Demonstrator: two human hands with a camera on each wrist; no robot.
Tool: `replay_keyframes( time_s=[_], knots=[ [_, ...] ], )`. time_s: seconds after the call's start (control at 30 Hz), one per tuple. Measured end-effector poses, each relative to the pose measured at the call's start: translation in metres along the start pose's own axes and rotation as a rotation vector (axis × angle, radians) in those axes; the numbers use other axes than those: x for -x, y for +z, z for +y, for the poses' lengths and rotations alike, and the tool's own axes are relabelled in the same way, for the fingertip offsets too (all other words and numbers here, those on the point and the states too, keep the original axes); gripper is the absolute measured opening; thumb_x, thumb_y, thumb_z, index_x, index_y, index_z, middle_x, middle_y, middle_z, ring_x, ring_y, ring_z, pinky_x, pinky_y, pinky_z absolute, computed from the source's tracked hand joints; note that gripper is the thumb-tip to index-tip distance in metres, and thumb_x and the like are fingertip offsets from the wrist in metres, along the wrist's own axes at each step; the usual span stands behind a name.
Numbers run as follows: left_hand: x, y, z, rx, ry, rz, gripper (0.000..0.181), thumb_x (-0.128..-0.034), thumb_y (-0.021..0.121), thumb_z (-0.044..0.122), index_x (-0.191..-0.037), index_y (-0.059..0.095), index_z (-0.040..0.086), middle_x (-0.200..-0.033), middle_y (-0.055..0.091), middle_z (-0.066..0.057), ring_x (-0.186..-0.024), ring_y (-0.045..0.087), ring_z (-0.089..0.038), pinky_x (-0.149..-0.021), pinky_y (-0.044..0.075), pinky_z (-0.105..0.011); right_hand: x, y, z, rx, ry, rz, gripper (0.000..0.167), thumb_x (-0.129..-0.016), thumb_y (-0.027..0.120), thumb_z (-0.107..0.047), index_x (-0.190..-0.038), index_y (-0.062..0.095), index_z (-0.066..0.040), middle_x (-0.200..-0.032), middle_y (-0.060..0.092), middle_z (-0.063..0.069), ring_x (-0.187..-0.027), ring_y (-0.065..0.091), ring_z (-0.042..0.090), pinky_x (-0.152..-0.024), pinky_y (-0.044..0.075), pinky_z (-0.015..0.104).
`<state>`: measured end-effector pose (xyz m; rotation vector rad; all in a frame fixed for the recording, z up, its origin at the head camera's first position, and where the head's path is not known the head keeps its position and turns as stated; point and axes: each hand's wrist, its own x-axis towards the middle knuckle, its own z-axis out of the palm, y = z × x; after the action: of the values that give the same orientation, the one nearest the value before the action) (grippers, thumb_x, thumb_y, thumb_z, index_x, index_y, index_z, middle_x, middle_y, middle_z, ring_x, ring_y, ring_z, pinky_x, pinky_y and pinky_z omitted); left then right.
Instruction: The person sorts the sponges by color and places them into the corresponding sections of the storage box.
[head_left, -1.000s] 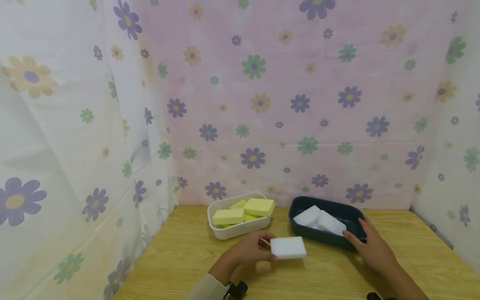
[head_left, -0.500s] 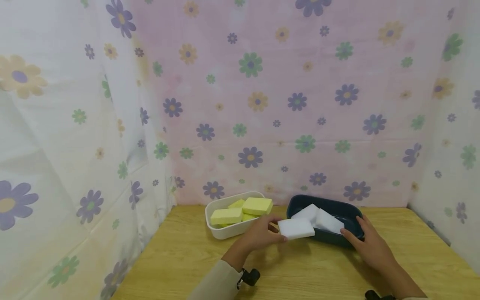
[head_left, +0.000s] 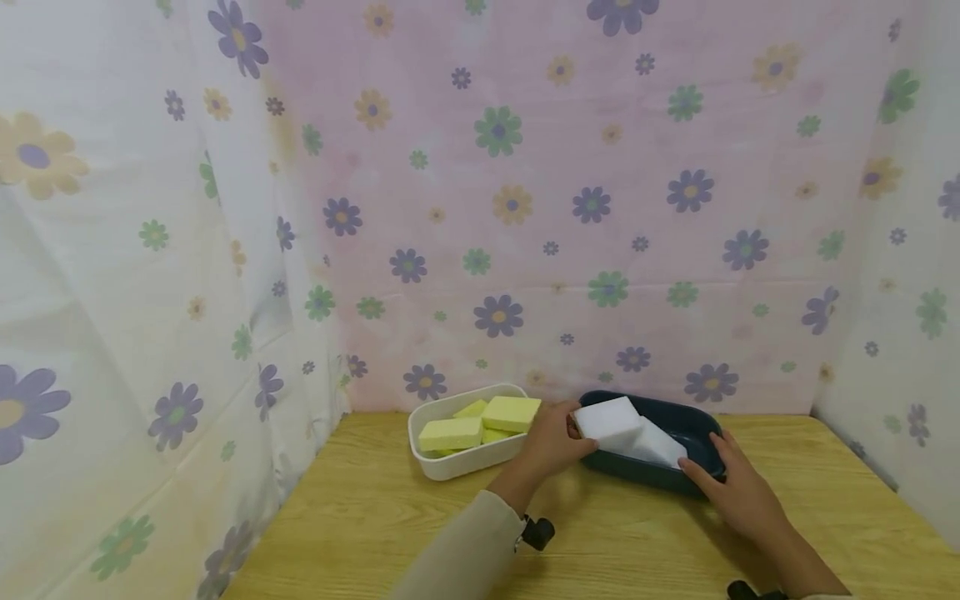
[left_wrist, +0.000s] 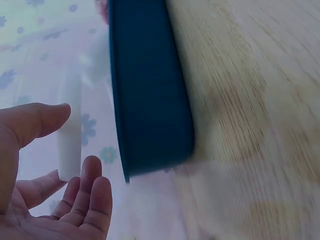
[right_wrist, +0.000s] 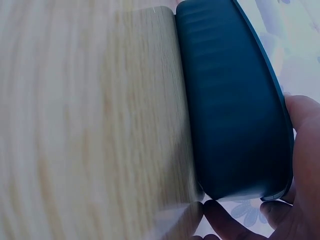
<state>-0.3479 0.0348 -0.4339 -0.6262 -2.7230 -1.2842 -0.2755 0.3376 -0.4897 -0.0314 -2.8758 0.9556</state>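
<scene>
My left hand [head_left: 551, 442] pinches a white sponge block [head_left: 609, 421] by its left edge, tilted above the left part of a dark blue bin [head_left: 637, 475]. In the left wrist view, thumb and fingers hold that sponge block [left_wrist: 70, 142] beside the bin's wall [left_wrist: 147, 90]. Another white sponge [head_left: 660, 446] leans inside the bin, partly hidden by the held one. At the bin's right end, my right hand [head_left: 742, 492] grips the rim and corner. The right wrist view has its thumb at the rim and fingers near the base of the bin [right_wrist: 235, 110].
Left of the blue bin stands a white bin [head_left: 472, 460] with several yellow sponges [head_left: 512, 413]. Both rest on a wood-grain table [head_left: 360, 517]. Flowered cloth [head_left: 525, 208] hangs behind and along both sides.
My left hand has carried the white sponge forward and to the right, from in front of the bins to over the blue bin. The right hand stays at the bin's right end.
</scene>
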Motion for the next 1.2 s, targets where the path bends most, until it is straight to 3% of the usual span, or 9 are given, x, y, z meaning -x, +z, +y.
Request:
replay_keyframes(
  time_s=[0.17, 0.33, 0.43, 0.6, 0.77, 0.93, 1.1, 1.2],
  knots=[
    [-0.009, 0.012, 0.011, -0.103, 0.005, 0.023, 0.055, -0.0841, 0.087, 0.036, -0.130, 0.067, 0.012, -0.102, 0.058, 0.001, -0.082, 0.051, -0.007, -0.067, 0.047, -0.023, 0.001, 0.004, -0.004, 0.002, 0.004, 0.009, 0.112, -0.097, 0.043, -0.078, -0.163, 0.008, 0.005, -0.168, -0.001, 0.035, -0.144, 0.019, 0.067, -0.103, 0.026, 0.084],
    [-0.017, 0.021, 0.019, -0.219, 0.026, 0.044, 0.055, -0.0837, 0.086, 0.043, -0.127, 0.069, 0.014, -0.105, 0.061, 0.001, -0.084, 0.051, -0.008, -0.070, 0.048, -0.026, 0.001, 0.006, -0.008, -0.008, 0.001, 0.016, 0.111, -0.097, 0.044, -0.077, -0.164, 0.008, 0.004, -0.168, -0.001, 0.034, -0.144, 0.019, 0.066, -0.104, 0.027, 0.084],
    [-0.021, 0.026, 0.023, -0.318, 0.008, 0.050, 0.052, -0.0830, 0.084, 0.051, -0.121, 0.072, 0.017, -0.105, 0.062, 0.002, -0.085, 0.053, -0.010, -0.071, 0.049, -0.028, 0.001, 0.006, -0.011, -0.020, -0.003, 0.015, 0.109, -0.098, 0.045, -0.075, -0.164, 0.008, 0.002, -0.168, -0.002, 0.034, -0.145, 0.017, 0.066, -0.104, 0.025, 0.084],
    [-0.024, 0.026, 0.024, -0.579, -0.096, 0.067, 0.054, -0.0817, 0.075, 0.069, -0.102, 0.073, 0.019, -0.097, 0.064, 0.000, -0.087, 0.059, -0.018, -0.069, 0.051, -0.034, -0.003, 0.012, -0.018, -0.024, -0.010, 0.003, 0.108, -0.098, 0.045, -0.075, -0.165, 0.007, 0.001, -0.169, -0.003, 0.033, -0.146, 0.015, 0.065, -0.105, 0.024, 0.083],
    [-0.021, 0.021, 0.023, -0.756, -0.265, 0.077, 0.064, -0.0752, 0.070, 0.082, -0.082, 0.071, 0.018, -0.091, 0.065, -0.002, -0.085, 0.062, -0.023, -0.068, 0.052, -0.040, -0.004, 0.018, -0.022, -0.020, -0.022, -0.006, 0.108, -0.098, 0.044, -0.075, -0.165, 0.007, 0.002, -0.169, -0.003, 0.032, -0.146, 0.017, 0.065, -0.104, 0.027, 0.083],
    [-0.020, 0.016, 0.019, -0.793, -0.324, 0.100, 0.068, -0.0709, 0.072, 0.084, -0.076, 0.069, 0.016, -0.093, 0.066, -0.004, -0.085, 0.062, -0.024, -0.072, 0.053, -0.044, -0.008, 0.020, -0.022, -0.021, -0.036, -0.006, 0.107, -0.099, 0.044, -0.074, -0.165, 0.007, 0.001, -0.170, -0.003, 0.030, -0.145, 0.019, 0.065, -0.103, 0.028, 0.083],
    [-0.015, 0.013, 0.017, -0.757, -0.294, 0.094, 0.068, -0.0709, 0.072, 0.085, -0.074, 0.067, 0.016, -0.095, 0.065, -0.005, -0.082, 0.061, -0.022, -0.071, 0.053, -0.043, -0.006, 0.020, -0.017, -0.009, -0.022, -0.010, 0.107, -0.099, 0.044, -0.074, -0.165, 0.007, 0.002, -0.170, -0.003, 0.031, -0.145, 0.018, 0.065, -0.104, 0.028, 0.083],
    [-0.011, 0.015, 0.014, -0.722, -0.262, 0.078, 0.074, -0.0683, 0.071, 0.088, -0.086, 0.071, 0.016, -0.101, 0.067, -0.005, -0.084, 0.061, -0.022, -0.072, 0.053, -0.044, -0.004, 0.021, -0.014, -0.002, -0.008, -0.014, 0.108, -0.098, 0.044, -0.076, -0.164, 0.009, 0.003, -0.169, -0.001, 0.033, -0.145, 0.018, 0.065, -0.105, 0.027, 0.083]
  ],
)
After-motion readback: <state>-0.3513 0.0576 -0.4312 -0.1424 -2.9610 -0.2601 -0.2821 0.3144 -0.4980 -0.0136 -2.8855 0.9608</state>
